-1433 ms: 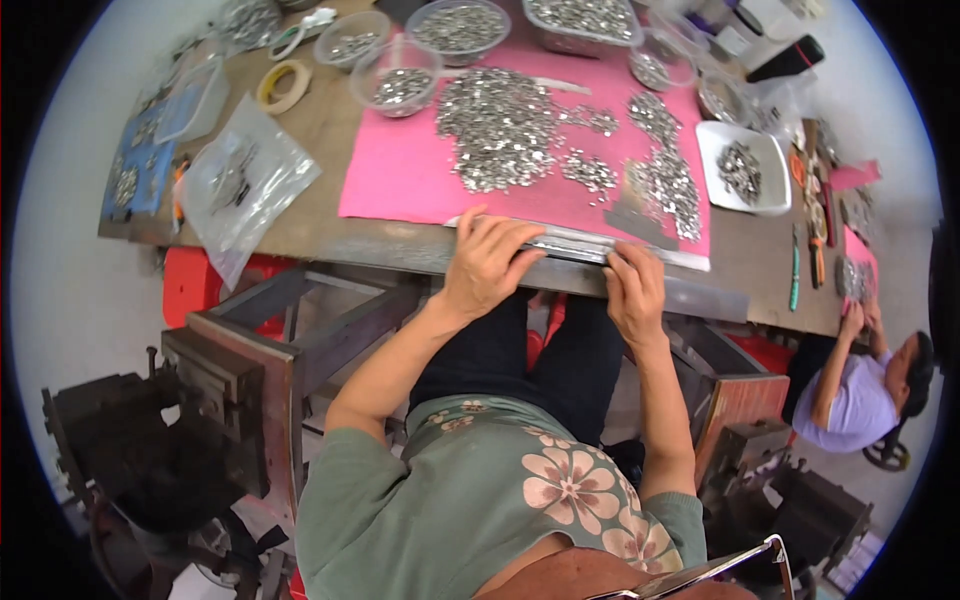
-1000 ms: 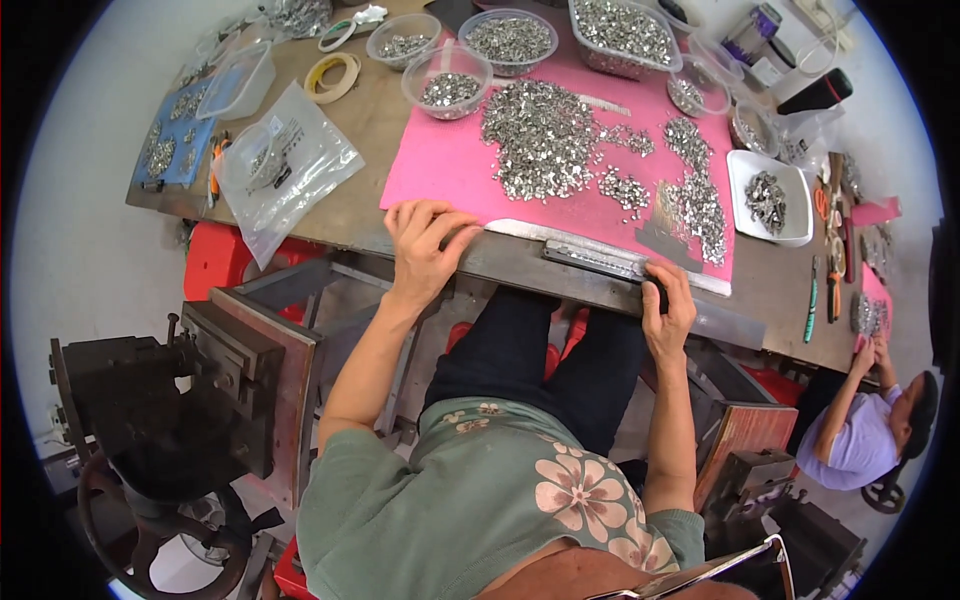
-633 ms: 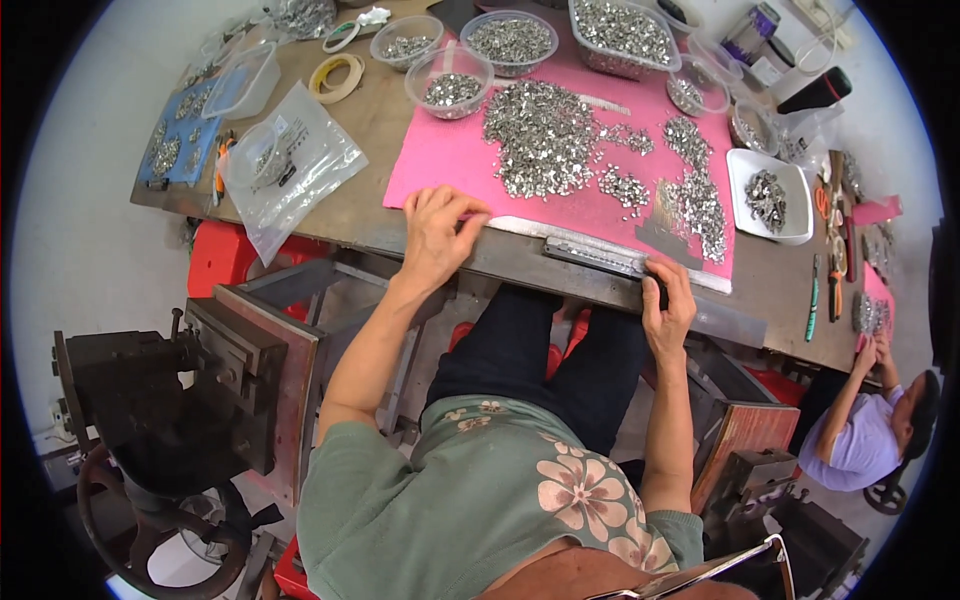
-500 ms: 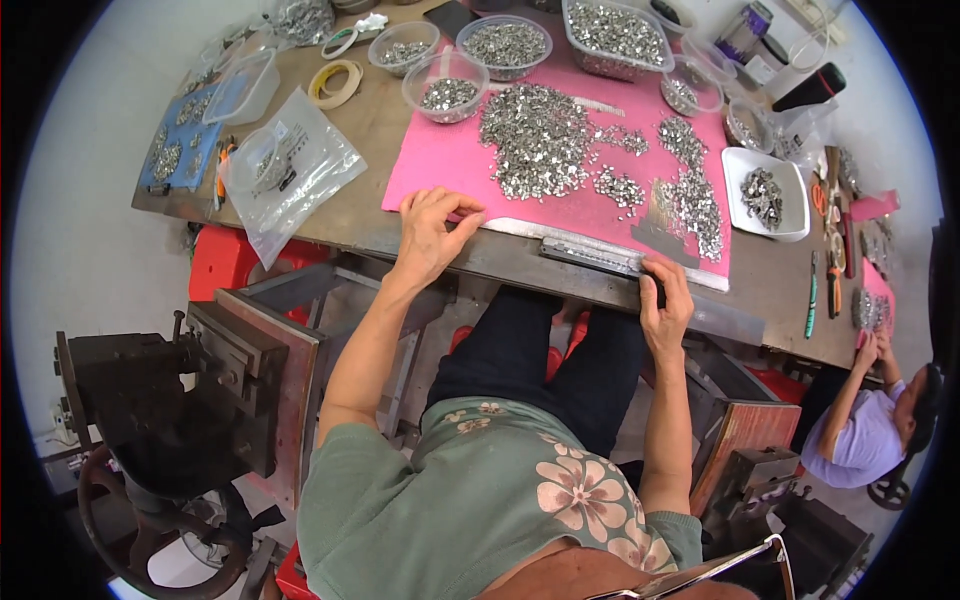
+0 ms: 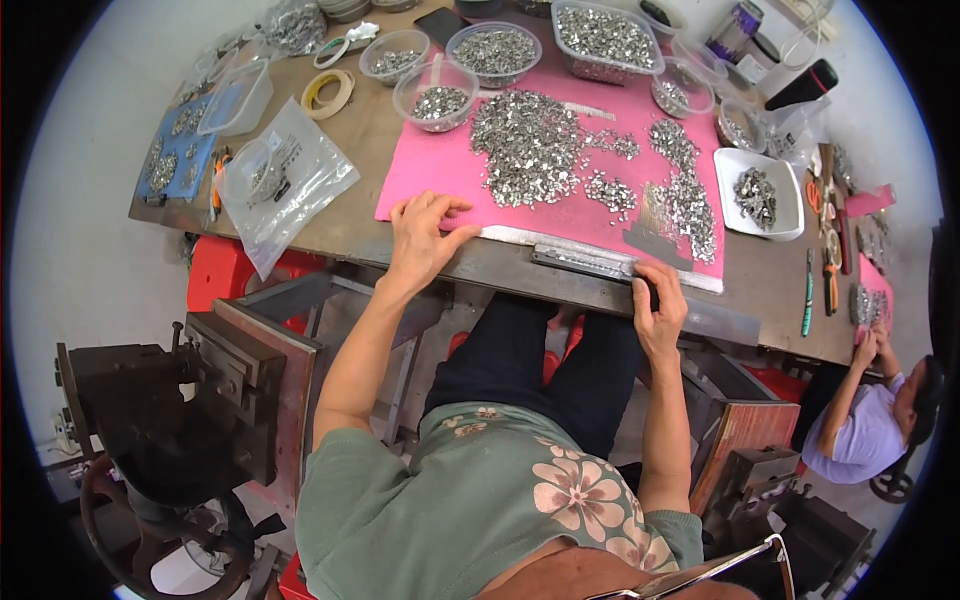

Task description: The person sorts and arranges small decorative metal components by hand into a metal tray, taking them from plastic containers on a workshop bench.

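At the front edge of the pink mat (image 5: 400,175), my left hand (image 5: 424,238) rests with fingers stretched to the right and thumb apart; nothing shows in it. My right hand (image 5: 660,305) is closed round the right end of a narrow dark bar (image 5: 575,262). This bar lies along the table's front edge, with a row of small shiny pieces on its top. Beyond it, a large pile of small silvery metal pieces (image 5: 525,145) spreads over the mat. Smaller heaps (image 5: 688,205) lie to its right, beside a flat grey plate (image 5: 655,245).
Clear plastic tubs (image 5: 492,78) of metal pieces line the far side. A white tray (image 5: 735,215) of darker parts stands right, near a green pen (image 5: 808,300) and pliers (image 5: 830,290). A plastic bag (image 5: 315,190) lies left. Another person (image 5: 865,420) works at far right.
The table and what lies on it have shifted slightly left and down in the picture. My left fingers lie a little flatter. My right hand stays on the bar's end.
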### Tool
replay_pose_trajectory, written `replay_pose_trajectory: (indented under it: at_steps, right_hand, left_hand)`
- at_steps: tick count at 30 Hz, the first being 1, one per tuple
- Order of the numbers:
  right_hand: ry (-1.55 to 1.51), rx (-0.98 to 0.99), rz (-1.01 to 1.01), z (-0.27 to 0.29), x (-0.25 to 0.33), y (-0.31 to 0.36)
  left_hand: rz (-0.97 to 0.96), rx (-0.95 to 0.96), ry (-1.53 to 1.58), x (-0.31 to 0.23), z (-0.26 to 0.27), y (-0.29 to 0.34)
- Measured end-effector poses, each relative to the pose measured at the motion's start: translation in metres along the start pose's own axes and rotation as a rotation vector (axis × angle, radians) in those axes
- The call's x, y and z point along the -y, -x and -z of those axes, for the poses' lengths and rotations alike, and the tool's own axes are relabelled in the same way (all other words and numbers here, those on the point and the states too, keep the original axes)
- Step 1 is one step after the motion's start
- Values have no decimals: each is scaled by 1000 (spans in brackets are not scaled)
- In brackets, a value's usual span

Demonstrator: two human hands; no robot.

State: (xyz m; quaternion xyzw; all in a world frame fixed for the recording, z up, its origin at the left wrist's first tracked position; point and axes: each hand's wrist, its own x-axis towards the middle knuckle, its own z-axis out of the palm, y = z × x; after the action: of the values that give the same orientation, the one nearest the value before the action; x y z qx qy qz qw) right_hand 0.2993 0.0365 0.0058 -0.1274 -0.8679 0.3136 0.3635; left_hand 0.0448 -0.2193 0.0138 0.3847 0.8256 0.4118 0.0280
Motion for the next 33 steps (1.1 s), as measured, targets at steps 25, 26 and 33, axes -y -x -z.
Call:
replay_pose_trajectory:
  at_steps: [25,26,33]
  right_hand:
    - [323,92,146,-44,-65,-124]
    - [352,72,171,-48,-69,-130]
    - [452,95,104,-78,-88,-147]
  left_hand:
    - [-476,63,-359,-47,-125,-129]
    - [-477,67,-358,-46,-127,-136]
    - [-499,-8,-287,-45,-153,-170]
